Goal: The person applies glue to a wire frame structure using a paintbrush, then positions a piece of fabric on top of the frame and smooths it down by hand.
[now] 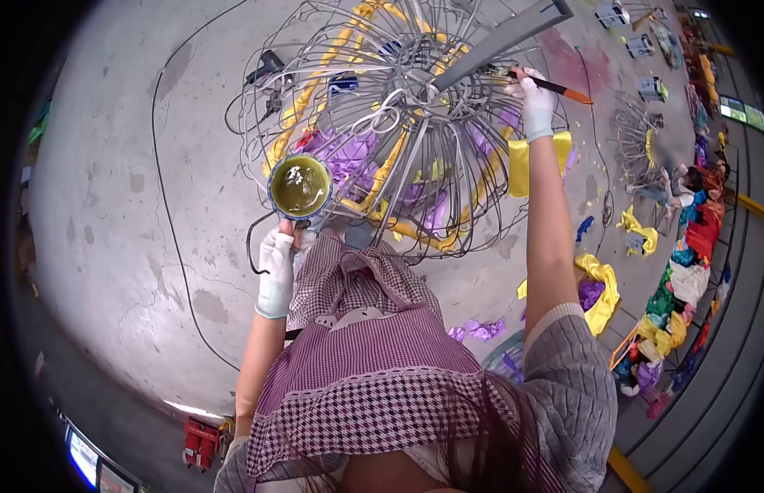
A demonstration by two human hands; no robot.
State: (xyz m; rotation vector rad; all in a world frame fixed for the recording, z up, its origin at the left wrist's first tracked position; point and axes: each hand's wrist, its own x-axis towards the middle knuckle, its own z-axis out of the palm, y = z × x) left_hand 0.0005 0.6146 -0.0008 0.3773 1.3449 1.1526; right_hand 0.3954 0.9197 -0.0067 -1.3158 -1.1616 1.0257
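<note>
left hand (276,264), in a white glove, is gripping the near side of a cup (300,187) with a blue rim, held up left of the apron (382,345); greenish-yellow liquid (300,191) shows inside. right hand (538,105), gloved too, has its fingers pinched narrow round a brush (567,90) with a black and orange handle, the orange end pointing away to the right. whether the brush's tip touches the wires cannot be told. between and beyond both hands sits a big round wire frame (431,103) on the concrete floor (110,181), with a thick grey post (505,41) slanting up from its middle. yellow wrapped strips (304,99) run along it, and purple fabric (349,156) shows through the wires. a yellow cloth (519,168) hangs just beside the right forearm.
</note>
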